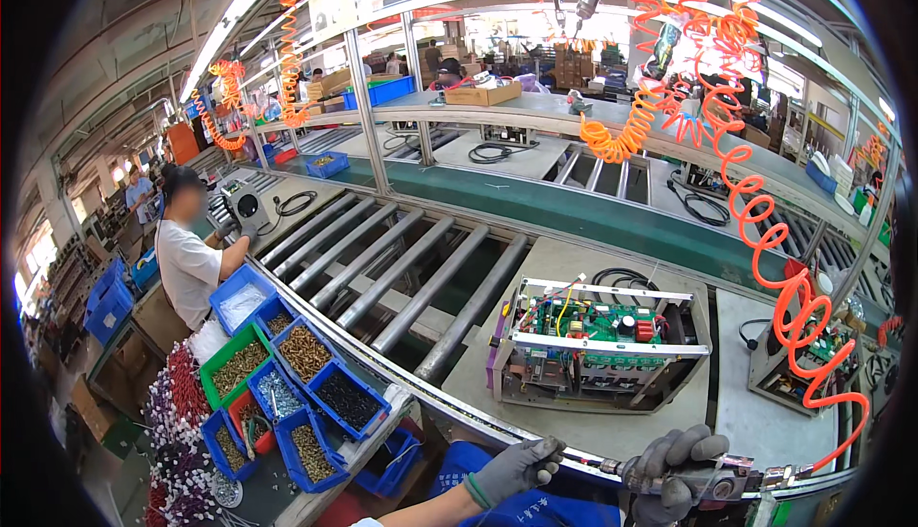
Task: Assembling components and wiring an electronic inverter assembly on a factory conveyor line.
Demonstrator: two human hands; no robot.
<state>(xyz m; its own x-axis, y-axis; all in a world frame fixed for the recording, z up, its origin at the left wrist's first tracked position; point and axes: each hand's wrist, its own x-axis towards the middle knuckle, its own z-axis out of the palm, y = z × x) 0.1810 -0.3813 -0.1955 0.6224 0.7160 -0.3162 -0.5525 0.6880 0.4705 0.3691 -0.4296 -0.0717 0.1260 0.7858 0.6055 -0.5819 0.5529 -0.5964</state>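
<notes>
My right hand (675,460), in a grey glove, wraps round a metal pneumatic screwdriver (734,480) held level at the lower right. Its bit points left toward my left hand, and an orange coiled hose (801,283) runs up from its other end. Close to the bit's tip is my left hand (521,470), also gloved, with fingers pinched together; whatever they hold is too small to make out. Beyond both hands an open-frame electrical unit (602,345) sits on a pale board (459,374), its green circuit boards, red parts and wires exposed. Neither hand touches it.
Blue, green and red bins of screws (304,353) stand at the left, beside bundled wires (182,422). Metal rollers (411,278) lie past them. A co-worker (186,250) handles another unit further left. A second unit (798,364) stands at right. More coiled hoses (727,39) hang overhead.
</notes>
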